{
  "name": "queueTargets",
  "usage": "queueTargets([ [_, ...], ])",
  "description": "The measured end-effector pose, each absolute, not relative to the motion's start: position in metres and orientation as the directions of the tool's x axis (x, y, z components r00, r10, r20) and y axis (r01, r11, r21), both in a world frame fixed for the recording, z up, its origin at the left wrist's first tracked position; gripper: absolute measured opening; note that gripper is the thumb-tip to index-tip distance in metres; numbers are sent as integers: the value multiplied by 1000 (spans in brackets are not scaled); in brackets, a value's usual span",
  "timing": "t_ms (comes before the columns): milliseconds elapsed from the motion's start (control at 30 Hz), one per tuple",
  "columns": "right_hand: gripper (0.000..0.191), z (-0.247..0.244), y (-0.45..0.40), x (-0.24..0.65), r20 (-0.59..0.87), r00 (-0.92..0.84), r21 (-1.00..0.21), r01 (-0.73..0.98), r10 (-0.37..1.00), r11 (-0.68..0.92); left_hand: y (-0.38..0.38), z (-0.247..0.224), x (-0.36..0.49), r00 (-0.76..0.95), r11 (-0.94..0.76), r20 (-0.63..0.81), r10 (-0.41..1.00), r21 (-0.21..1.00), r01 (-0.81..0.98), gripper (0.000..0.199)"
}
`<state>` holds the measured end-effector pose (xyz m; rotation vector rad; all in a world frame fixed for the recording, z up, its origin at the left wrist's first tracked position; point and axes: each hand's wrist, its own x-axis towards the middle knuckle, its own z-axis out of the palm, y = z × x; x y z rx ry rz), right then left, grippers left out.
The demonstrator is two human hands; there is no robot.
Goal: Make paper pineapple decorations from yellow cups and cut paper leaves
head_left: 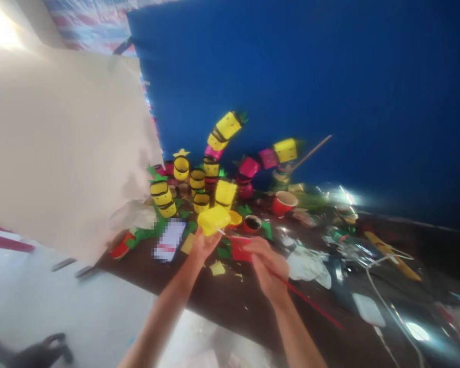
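Note:
My left hand [206,244] is closed around a yellow painted cup [213,220], tilted above the table. In my right hand [267,263] is a long, thin paintbrush [310,300] with a red handle. Its pale tip end meets the lower right side of the cup; whether it touches is blurred. A red cup-like piece [240,249] shows beside my right fingers; I cannot tell if they touch it. Just beyond the held cup stand a dark-filled cup [252,224] and another yellow cup [226,194].
Yellow and black banded cups [163,197] and two curved cup chains [249,167] stand at the back. A phone [169,240] lies left on the dark table [214,294]. A red cup [284,203], crumpled white cloth [309,266], bottle [345,237] and white cable [383,296] are right.

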<state>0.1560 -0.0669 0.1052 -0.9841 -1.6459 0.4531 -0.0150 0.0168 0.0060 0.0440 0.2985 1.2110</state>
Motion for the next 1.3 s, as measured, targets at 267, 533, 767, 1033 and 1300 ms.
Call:
queueTargets([
  [267, 17, 99, -69, 166, 641, 21, -733, 314, 767, 604, 19, 3, -18, 336, 369, -179, 925, 201, -908, 49],
  [533, 18, 111, -68, 157, 605, -30, -717, 415, 796, 560, 15, 14, -16, 368, 410, -205, 907, 232, -882, 55],
  [767, 17, 106, -70, 168, 643, -106, -705, 304, 758, 641, 16, 7, -21, 392, 420, -163, 905, 202, -885, 54],
  [1033, 18, 104, -70, 168, 651, 43, -715, 373, 758, 592, 19, 11, -10, 295, 331, -181, 938, 222, -917, 50],
  [1300, 16, 109, -67, 166, 675, -81, -632, 448, 733, 632, 17, 12, -17, 429, 441, -101, 897, 215, -871, 54],
])
